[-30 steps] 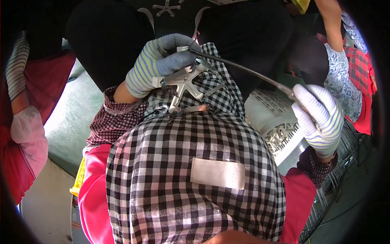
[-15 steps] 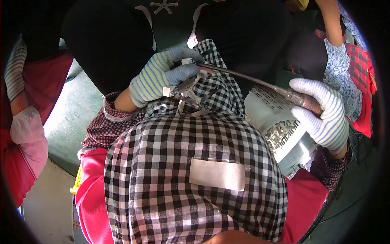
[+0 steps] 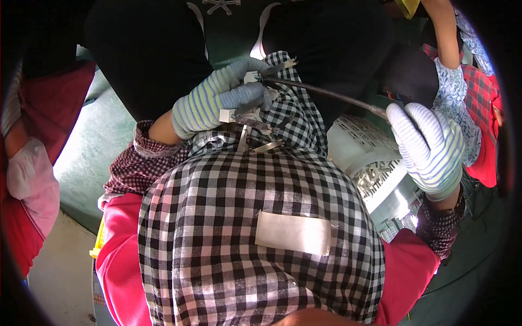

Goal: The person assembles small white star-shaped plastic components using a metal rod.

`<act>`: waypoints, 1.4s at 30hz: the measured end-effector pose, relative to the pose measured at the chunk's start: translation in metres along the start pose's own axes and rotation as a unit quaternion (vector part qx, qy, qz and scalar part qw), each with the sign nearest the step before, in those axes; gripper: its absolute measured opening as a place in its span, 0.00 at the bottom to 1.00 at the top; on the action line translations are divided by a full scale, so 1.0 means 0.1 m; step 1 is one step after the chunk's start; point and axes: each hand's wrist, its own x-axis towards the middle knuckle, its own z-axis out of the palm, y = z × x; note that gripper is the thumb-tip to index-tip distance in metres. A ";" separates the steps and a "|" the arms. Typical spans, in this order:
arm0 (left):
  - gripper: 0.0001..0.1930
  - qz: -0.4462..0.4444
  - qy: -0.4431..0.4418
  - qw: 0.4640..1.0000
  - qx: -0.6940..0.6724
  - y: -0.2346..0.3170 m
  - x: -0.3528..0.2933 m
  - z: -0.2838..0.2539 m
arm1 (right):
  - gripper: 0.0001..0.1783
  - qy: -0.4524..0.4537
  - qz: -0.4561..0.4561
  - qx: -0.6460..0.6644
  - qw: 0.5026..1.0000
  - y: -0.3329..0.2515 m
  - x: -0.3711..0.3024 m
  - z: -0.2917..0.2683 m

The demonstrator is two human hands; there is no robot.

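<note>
My left hand [image 3: 220, 100], in a striped knit glove, pinches a small white plastic piece [image 3: 252, 77] between thumb and fingers. A narrow metal strip [image 3: 281, 67] sticks out beside it. Below the thumb lies a second white piece [image 3: 227, 116], with dark strips running from it over the checked apron. My right hand [image 3: 427, 144], gloved alike, is closed around the handle end of a long, thin screwdriver [image 3: 326, 96]; the fingers and palm hide the handle. Its dark shaft slants across to the left hand, the tip meeting the white piece.
To the right, beside my lap, stands a pale slotted plastic basket [image 3: 356, 133] with many small metal parts in it. One person's arm in a patterned sleeve [image 3: 454, 103] is at the right; another's pale sleeve [image 3: 35, 174] is at the left.
My right hand has rolled over the screwdriver's handle, covering it. The metal strip by the left fingers now points up and right. The neighbour's striped glove at the left has moved toward the picture's rim.
</note>
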 end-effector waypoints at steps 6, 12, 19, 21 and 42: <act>0.19 0.008 -0.037 0.999 -0.023 -0.07 -0.03 -0.05 | 0.17 0.003 0.070 0.159 0.985 -0.06 0.05 0.02; 0.18 -0.060 -0.004 0.998 0.026 0.06 0.00 -0.03 | 0.21 -0.176 0.362 0.622 0.672 -0.03 0.13 0.16; 0.26 -0.014 0.000 1.000 -0.003 -0.08 0.00 -0.12 | 0.24 -0.089 0.202 0.378 0.899 -0.06 0.07 0.19; 0.33 -0.016 -0.024 0.991 -0.133 -0.07 -0.01 -0.07 | 0.25 -0.005 0.020 -0.024 0.999 -0.02 0.10 0.23; 0.56 -0.123 0.015 0.987 0.105 0.04 0.00 -0.04 | 0.20 -0.103 0.066 0.179 0.976 -0.02 0.27 0.26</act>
